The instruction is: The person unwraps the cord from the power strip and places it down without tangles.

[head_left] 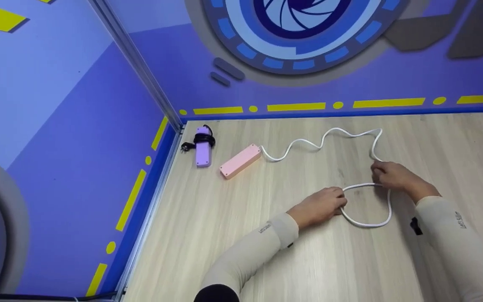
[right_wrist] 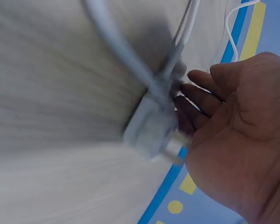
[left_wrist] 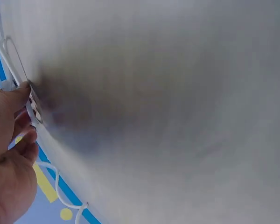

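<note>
A pink power strip (head_left: 240,161) lies on the table, its white power cord (head_left: 324,136) snaking right across the surface. In the head view the cord runs to my right hand (head_left: 396,178), whose thumb and fingers curl in around it. A round loop of the cord (head_left: 369,225) spans the space between both hands. My left hand (head_left: 323,205) pinches the loop's left side between thumb and fingers, also in the left wrist view. A white two-pin plug (right_wrist: 151,126), blurred, hangs beside my right fingers, cord strands crossing over it; whether the fingers touch it is unclear.
At the table's back left lies a purple power strip (head_left: 203,155), a black cord (head_left: 203,138) wound round it. Painted panels (head_left: 224,46) rise along the back and left edges of the wooden table (head_left: 224,218).
</note>
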`<state>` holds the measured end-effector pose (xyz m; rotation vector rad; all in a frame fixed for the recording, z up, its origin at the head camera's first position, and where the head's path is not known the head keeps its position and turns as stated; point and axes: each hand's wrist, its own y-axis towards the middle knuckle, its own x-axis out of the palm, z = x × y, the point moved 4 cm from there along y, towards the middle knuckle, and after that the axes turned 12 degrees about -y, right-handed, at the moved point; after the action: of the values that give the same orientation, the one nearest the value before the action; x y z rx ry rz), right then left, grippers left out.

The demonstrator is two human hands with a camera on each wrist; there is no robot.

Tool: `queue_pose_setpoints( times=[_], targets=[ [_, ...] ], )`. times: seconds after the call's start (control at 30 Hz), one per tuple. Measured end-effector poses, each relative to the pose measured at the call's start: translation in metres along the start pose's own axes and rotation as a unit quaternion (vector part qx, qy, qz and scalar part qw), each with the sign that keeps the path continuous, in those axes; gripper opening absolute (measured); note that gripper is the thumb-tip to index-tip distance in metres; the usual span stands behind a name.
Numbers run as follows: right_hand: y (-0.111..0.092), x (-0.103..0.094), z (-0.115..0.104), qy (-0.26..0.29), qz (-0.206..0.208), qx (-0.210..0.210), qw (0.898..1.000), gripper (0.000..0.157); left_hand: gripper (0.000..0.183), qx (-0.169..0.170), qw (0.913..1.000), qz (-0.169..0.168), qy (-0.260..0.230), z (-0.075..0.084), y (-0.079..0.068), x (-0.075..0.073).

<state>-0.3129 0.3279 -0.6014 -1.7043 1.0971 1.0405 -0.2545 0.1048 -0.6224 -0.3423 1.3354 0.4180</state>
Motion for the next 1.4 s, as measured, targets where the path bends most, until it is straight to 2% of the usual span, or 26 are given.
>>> queue_pose_setpoints(
  times=[0.1, 0.3, 0.47, 0.67, 0.73, 0.83, 0.97, 1.07, 1.17, 1.3, 1.4],
  targets=[
    [-0.003, -0.003, 0.004, -0.018, -0.008, 0.013, 1.0, 0.032, 0.018, 0.013, 0.9999, 0.002, -0.004, -0.002, -0.006, 0.0],
    [-0.008, -0.011, 0.002, -0.042, -0.008, 0.034, 0.999, 0.039, 0.019, 0.023, 0.9994, 0.002, 0.025, -0.006, -0.01, 0.002],
    [-0.01, -0.021, -0.001, -0.039, 0.034, 0.039, 0.998, 0.03, 0.021, 0.022, 0.9987, -0.004, 0.047, -0.008, -0.011, 0.002],
    [-0.014, -0.029, 0.006, -0.039, 0.104, 0.048, 0.993, 0.029, 0.024, 0.019, 0.9988, -0.001, 0.044, -0.013, -0.014, 0.002],
    [-0.015, -0.028, 0.009, -0.036, 0.107, 0.052, 0.992, 0.028, 0.024, 0.014, 0.9989, 0.005, 0.044, -0.016, -0.016, 0.003],
    [-0.017, -0.025, 0.014, -0.023, 0.089, 0.063, 0.994, 0.028, 0.025, 0.01, 0.9988, 0.014, 0.046, -0.019, -0.019, 0.002],
    [-0.019, -0.024, 0.019, -0.01, 0.079, 0.075, 0.994, 0.04, 0.024, 0.006, 0.9987, 0.018, 0.047, -0.021, -0.022, 0.003],
    [-0.023, -0.026, 0.025, 0.006, 0.081, 0.098, 0.992, 0.056, 0.024, -0.017, 0.9993, 0.027, 0.02, -0.028, -0.026, 0.004],
    [-0.027, -0.025, 0.034, 0.018, 0.082, 0.111, 0.99, 0.058, 0.026, -0.059, 0.997, 0.042, -0.029, -0.038, -0.034, 0.004],
    [-0.031, -0.015, 0.046, 0.014, 0.072, 0.103, 0.992, 0.04, 0.032, -0.12, 0.9876, 0.048, -0.089, -0.056, -0.047, 0.0],
    [-0.032, -0.005, 0.051, 0.005, 0.069, 0.097, 0.993, 0.031, 0.043, -0.173, 0.9786, 0.04, -0.104, -0.066, -0.053, -0.004]
  ],
)
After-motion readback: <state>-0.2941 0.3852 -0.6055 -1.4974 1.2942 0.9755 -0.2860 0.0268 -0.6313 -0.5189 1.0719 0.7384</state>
